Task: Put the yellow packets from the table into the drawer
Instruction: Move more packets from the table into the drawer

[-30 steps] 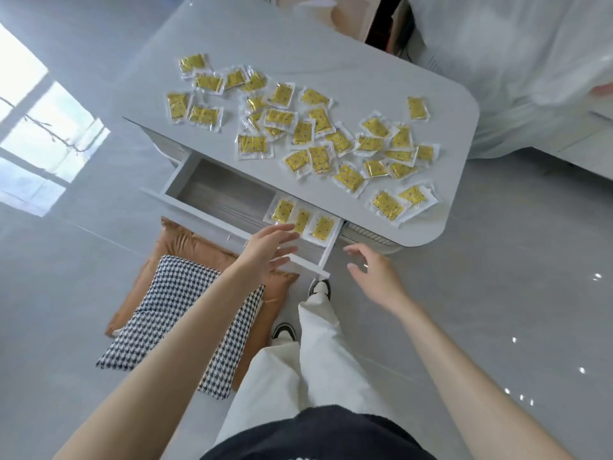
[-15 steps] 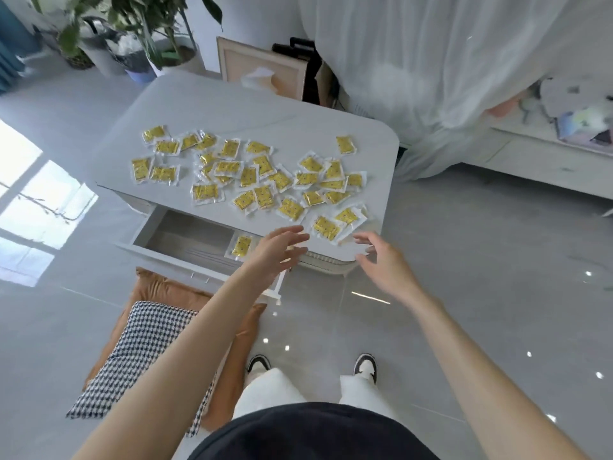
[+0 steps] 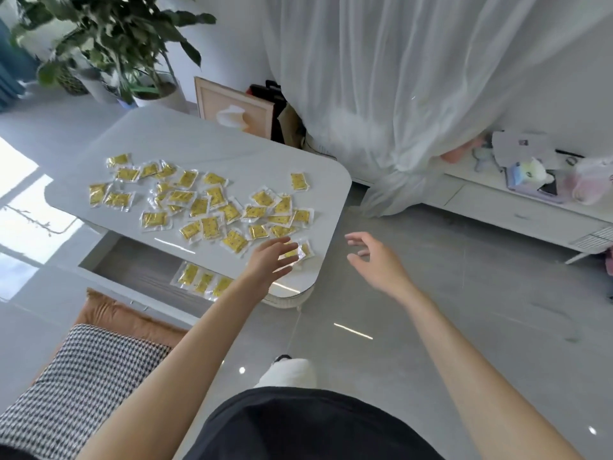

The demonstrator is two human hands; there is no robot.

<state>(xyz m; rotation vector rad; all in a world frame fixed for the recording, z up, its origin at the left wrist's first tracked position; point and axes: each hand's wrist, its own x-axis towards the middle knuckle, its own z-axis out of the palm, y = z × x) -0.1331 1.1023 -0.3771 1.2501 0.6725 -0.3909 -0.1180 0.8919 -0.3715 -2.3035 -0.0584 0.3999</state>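
While left grip (image 3: 270,260) hovers spread over yellow plastic packets (image 3: 234,241) at corner of white tabletop (image 3: 232,151), right grip (image 3: 378,263) slack beside it, a swipe could knock them floorward, missing the open grey-floored drawer (image 3: 139,273).

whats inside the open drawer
Three yellow packets show side by side at the drawer's right end; the tabletop hides its back part, the left forearm its right corner.

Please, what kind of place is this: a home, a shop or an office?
Most likely a living room in a home: a low white table, a sheer curtain and a potted plant.
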